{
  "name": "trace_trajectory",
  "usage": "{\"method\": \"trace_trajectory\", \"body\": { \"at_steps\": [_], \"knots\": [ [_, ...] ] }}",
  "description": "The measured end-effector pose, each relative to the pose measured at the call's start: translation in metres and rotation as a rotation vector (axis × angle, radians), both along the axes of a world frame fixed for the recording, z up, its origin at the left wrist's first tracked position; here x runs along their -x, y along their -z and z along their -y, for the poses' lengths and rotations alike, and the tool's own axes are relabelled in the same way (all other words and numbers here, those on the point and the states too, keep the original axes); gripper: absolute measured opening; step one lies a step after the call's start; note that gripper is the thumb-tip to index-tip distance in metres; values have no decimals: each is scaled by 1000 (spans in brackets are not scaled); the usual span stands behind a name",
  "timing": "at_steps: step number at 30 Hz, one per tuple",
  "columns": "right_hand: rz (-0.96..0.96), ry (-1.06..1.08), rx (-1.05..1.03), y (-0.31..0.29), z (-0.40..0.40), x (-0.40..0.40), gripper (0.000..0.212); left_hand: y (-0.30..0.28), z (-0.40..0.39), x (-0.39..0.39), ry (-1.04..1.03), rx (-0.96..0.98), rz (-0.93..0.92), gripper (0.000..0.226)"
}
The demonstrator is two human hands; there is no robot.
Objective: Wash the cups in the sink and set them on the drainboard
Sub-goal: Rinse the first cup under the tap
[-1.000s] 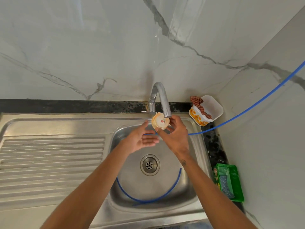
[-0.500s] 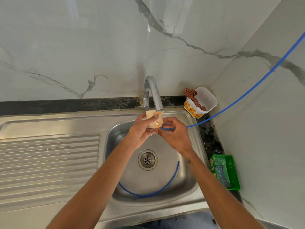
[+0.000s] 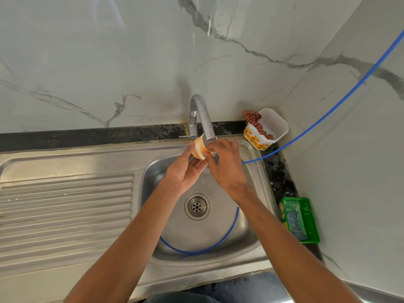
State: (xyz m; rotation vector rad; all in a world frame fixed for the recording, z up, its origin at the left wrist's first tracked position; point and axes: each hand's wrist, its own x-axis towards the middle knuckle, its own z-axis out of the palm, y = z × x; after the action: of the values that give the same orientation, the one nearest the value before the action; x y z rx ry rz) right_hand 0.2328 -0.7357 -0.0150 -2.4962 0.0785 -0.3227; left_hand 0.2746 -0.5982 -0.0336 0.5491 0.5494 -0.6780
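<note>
The scene is bright and evenly lit by soft, daylight-like light, with no harsh contrast. Pale sheen streaks run down the marble wall (image 3: 131,62), strongest at upper left and near the top centre. The steel sink (image 3: 218,232) and the ribbed drainboard (image 3: 65,215) give back dull, broad reflections rather than sharp glare. A soft grey shadow of the faucet (image 3: 200,114) falls on the wall behind it. Wide-angle distortion bends the desk edge and the wall corner toward the borders, and the forearms look stretched at the bottom. The cup (image 3: 200,148) and the fingertips around it are slightly smeared by motion blur; elsewhere the focus is reasonably crisp.
</note>
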Motion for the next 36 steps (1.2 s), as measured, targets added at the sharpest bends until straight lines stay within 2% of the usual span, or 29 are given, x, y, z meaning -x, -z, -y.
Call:
{"method": "trace_trajectory", "body": {
  "at_steps": [3, 6, 12, 15, 18, 20, 22, 26, 28, 30, 31, 33, 36],
  "knots": [
    [80, -34, 112, 4, -6, 1, 15, -5, 12, -1, -25, -2, -72, 45],
    [47, 6, 0, 11, -3, 2, 14, -8, 20, -3, -120, -164, -86, 38],
    [-216, 88, -877, 29, -2, 8, 20, -2, 20, -2, -98, -644, 274, 55],
    [-371, 127, -1403, 31, -3, 9, 31, -3, 15, -1, 0, -734, 469, 61],
    [-433, 197, -1595, 27, 0, 8, 24, 2, 15, -2, 81, -987, 646, 60],
    [-483, 272, -1550, 24, 0, 11, 13, 5, 18, -1, 111, -1213, 748, 63],
    [-507, 373, -1318, 27, 3, 20, 6, 6, 19, 4, 120, -1369, 801, 67],
    [-172, 468, -727, 30, 34, 71, 8, 3, 15, 16, 103, -1388, 824, 59],
    [-83, 530, -570, 26, 61, 106, 15, 6, 11, 25, 126, -1237, 632, 48],
    [-87, 620, -468, 26, 95, 141, 19, 5, 9, 39, 127, -917, 264, 40],
    [-117, 653, -421, 29, 112, 157, 19, 5, 9, 47, 117, -779, 100, 43],
    [-221, 663, -328, 39, 142, 185, 19, 7, 7, 63, 85, -606, -117, 54],
    [-374, 586, -154, 56, 173, 211, 26, 25, 0, 85, 133, -502, -241, 80]
  ]
}}
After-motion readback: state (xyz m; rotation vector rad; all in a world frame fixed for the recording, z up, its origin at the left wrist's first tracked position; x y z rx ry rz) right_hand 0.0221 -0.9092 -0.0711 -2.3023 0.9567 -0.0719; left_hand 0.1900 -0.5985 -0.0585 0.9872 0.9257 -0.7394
